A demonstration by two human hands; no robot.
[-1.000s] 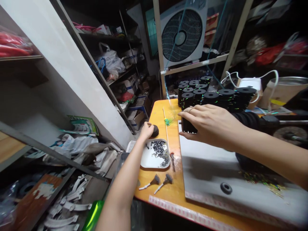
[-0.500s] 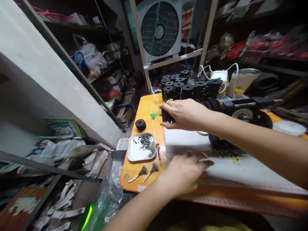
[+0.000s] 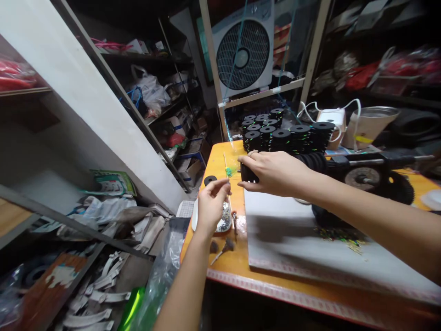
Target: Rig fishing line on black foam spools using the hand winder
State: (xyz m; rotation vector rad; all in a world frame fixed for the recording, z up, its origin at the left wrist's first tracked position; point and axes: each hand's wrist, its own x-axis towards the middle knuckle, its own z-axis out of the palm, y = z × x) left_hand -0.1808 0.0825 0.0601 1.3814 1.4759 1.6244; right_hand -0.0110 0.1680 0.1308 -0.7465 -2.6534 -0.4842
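Note:
My left hand point(image 3: 212, 204) is closed in a pinch over the white tray point(image 3: 195, 218) of small black and grey parts, which it partly covers. Its fingertips are beside a thin pale stick point(image 3: 225, 161) with a green tuft point(image 3: 228, 172); whatever lies between them is too small to make out. At the end of a dark machine point(image 3: 361, 177), the fingers of my right hand point(image 3: 275, 169) wrap around a black part point(image 3: 248, 173). A black foam ring point(image 3: 210, 179) shows just behind my left hand.
Stacked black discs point(image 3: 280, 135) stand at the table's back. Two dark brushes point(image 3: 225, 247) lie near the front left, one partly hidden. A white board point(image 3: 279, 248) covers part of the yellow table point(image 3: 220, 271), with green and yellow bits point(image 3: 341, 236) on it. A fan point(image 3: 243, 57) stands behind.
My left hand has moved from low over the board, left and forward to the tray, its fingers now pinched. My right hand keeps its hold on the black part. The view has shifted slightly.

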